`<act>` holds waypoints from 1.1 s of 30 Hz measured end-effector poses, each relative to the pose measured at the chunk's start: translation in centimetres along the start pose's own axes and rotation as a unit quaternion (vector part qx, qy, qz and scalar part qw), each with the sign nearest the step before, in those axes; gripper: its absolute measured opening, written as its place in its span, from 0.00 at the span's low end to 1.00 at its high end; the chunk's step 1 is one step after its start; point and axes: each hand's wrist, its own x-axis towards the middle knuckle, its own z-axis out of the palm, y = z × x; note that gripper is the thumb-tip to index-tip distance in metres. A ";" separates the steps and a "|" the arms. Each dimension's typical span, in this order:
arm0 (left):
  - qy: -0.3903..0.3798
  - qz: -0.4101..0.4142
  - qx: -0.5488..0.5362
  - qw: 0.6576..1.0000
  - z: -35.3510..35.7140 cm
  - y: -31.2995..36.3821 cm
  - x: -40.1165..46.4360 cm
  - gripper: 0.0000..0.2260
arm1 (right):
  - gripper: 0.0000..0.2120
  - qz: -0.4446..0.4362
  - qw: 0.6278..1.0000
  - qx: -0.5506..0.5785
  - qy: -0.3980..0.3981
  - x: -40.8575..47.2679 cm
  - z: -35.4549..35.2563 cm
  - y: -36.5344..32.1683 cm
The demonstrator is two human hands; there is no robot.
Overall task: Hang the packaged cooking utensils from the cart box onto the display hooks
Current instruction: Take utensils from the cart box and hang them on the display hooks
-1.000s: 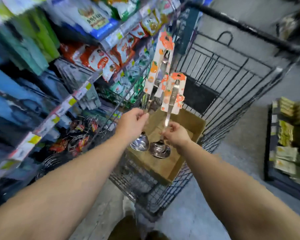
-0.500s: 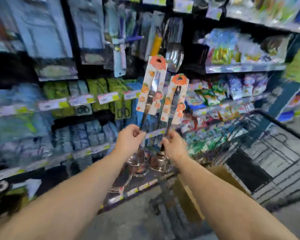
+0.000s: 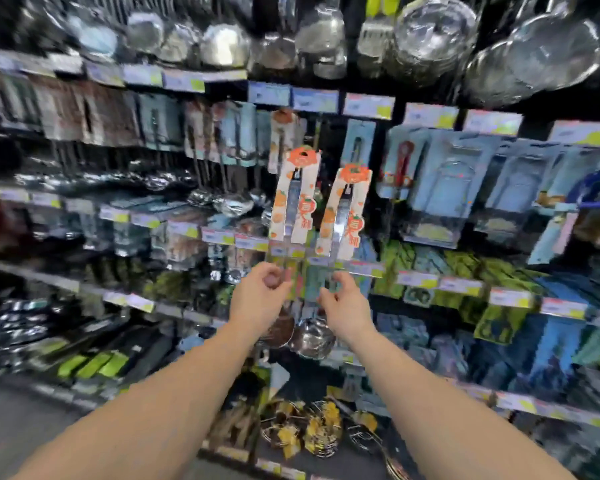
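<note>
The left hand is curled round the thin metal stem of a packaged ladle, the left ladle, gripping it low down so the orange-and-white card sleeve stands upright above the fist, tilted a little to the right. Just beside it the right hand pinches the stem of a second one, the right ladle, held the same way, its card leaning slightly rightward and sitting a touch lower than its neighbour. The two cards are close but apart, each topped with an orange header. Below the hands the shiny steel bowls hang down, near each other between the wrists. Both ladles are held up in front of the display rack, level with a row of carded utensils in pale blue packs, and no card looks to be on a hook; the blur makes the hooks themselves hard to pick out. A row of price tags runs along the rail above. Higher still hang steel ladles and strainers. Down on the lowest shelf sit wire baskets with yellow labels.
</note>
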 end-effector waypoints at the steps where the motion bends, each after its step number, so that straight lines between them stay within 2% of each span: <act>1: 0.020 -0.003 0.013 1.000 -3.3 -1.6 1.2 0.09 | 0.17 -0.012 1.000 0.013 -0.015 0.6 3.2 -2.1; 4: 0.082 -0.013 0.061 0.995 -13.0 -6.0 4.5 0.11 | 0.18 -0.027 0.996 0.059 -0.064 2.1 12.4 -7.9; 7: 0.132 -0.027 0.098 0.986 -20.3 -8.8 7.1 0.08 | 0.20 -0.036 0.993 0.069 -0.094 2.8 18.8 -12.5; 12: 0.149 -0.049 0.124 0.980 -27.1 -12.5 10.3 0.05 | 0.20 -0.047 0.991 0.029 -0.118 4.3 25.8 -16.8; 19: 0.152 -0.079 0.119 0.978 -28.1 -16.2 15.8 0.08 | 0.22 -0.035 0.991 -0.002 -0.129 9.3 29.8 -19.2; 27: 0.120 -0.056 0.100 0.986 -27.4 -17.8 24.2 0.15 | 0.16 -0.037 0.996 -0.033 -0.075 17.4 31.1 -21.2; 33: 0.122 -0.029 0.066 0.990 -26.4 -17.9 29.3 0.13 | 0.16 -0.044 0.998 -0.032 -0.014 21.9 31.3 -22.1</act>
